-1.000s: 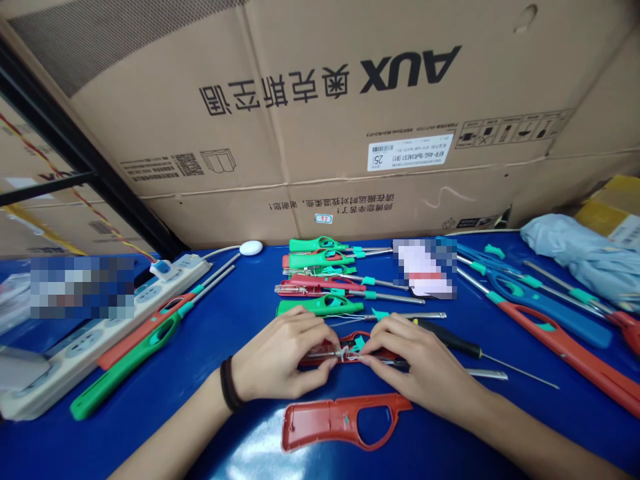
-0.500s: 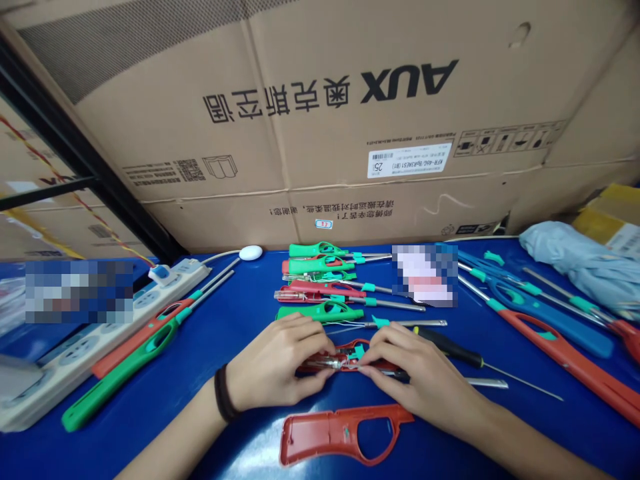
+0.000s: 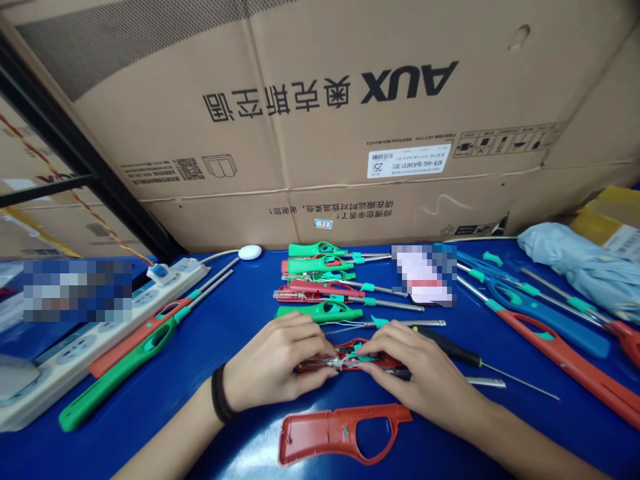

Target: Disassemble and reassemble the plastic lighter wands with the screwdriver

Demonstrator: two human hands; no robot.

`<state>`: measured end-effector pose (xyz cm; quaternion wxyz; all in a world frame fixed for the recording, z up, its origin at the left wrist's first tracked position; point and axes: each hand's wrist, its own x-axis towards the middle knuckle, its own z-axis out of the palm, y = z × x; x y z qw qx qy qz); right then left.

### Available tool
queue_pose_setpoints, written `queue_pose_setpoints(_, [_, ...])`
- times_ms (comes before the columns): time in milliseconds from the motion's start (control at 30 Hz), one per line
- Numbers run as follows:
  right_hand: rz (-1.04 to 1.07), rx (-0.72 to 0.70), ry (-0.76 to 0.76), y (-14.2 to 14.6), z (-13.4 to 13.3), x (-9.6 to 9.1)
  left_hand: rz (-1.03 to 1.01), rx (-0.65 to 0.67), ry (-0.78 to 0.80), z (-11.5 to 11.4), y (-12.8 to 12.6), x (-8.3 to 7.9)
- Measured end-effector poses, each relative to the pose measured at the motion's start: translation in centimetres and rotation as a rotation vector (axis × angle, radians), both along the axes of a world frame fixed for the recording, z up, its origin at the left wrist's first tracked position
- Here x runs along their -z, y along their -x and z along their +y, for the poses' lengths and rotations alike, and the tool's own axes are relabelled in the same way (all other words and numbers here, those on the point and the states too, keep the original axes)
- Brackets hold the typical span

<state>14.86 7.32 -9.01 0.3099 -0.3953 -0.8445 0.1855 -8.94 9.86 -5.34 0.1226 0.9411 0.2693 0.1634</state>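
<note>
My left hand and my right hand meet over an opened red lighter half lying on the blue table. Both hands pinch at its inner parts, where thin white wires and a teal piece show between the fingertips. A black band sits on my left wrist. The matching red shell cover lies loose just in front of my hands. A black-handled screwdriver rests under and beyond my right hand, its thin shaft pointing right.
Several green and red long-nosed lighters lie stacked behind my hands. Red and green ones lie at left beside a white power strip. Blue and red lighters and grey cloth sit at right. A large cardboard box walls the back.
My hands stay on the red lighter half, with only small finger shifts. The view has drifted slightly.
</note>
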Motion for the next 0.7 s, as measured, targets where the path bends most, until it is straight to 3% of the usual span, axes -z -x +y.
queue_pose_setpoints(400, [0.011,-0.012,0.024,-0.08,-0.1,-0.16,0.074,-0.005,-0.138,0.13,-0.06,0.24])
queue_pose_setpoints(700, [0.003,-0.011,0.012,-0.07,-0.12,-0.12,0.067,-0.007,-0.105,-0.01,-0.19,0.17])
